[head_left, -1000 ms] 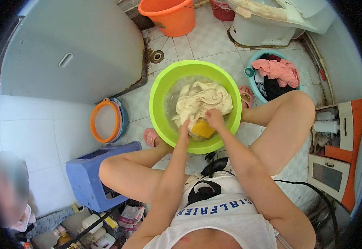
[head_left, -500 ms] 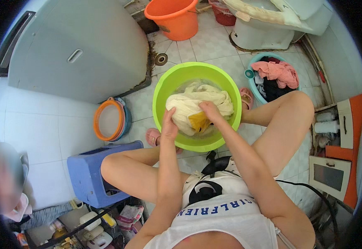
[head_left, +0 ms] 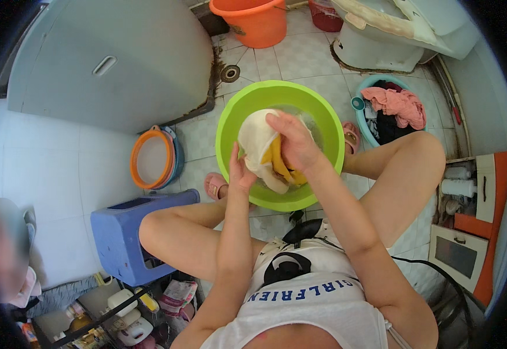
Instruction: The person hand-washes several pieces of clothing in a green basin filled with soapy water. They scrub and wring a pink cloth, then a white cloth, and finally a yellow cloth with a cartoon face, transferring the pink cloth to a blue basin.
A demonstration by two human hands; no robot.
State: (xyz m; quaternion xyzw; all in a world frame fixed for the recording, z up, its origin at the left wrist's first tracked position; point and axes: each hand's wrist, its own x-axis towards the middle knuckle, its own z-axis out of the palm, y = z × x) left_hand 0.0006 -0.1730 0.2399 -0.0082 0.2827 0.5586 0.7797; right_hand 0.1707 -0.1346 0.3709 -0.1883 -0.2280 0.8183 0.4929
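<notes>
Between my knees on the floor stands a lime-green basin (head_left: 225, 125) with cloudy water (head_left: 316, 136) in it. Both hands are in its opening, on a bunched wet cream garment (head_left: 254, 135) with a yellow part (head_left: 274, 154). My left hand (head_left: 243, 173) has its fingers closed at the garment's left edge. From the upper right, my right hand (head_left: 293, 142) grips the cloth, its thumb side on the cream fabric and the yellow part beneath the palm. The fingers' undersides and the garment's exact kind are hidden by the folds.
A light-blue tub (head_left: 363, 125) of clothes stands right, beyond my right knee. Orange and blue basins (head_left: 143, 185) lean at left, near a blue plastic stool (head_left: 116, 244). An orange bucket (head_left: 259, 26), floor drain (head_left: 229, 73) and toilet (head_left: 375, 49) are at the far side.
My right hand has moved up and left over the garment, turning and folding it. The cloth is bunched more compactly and shows more yellow. My left hand stays at its left side.
</notes>
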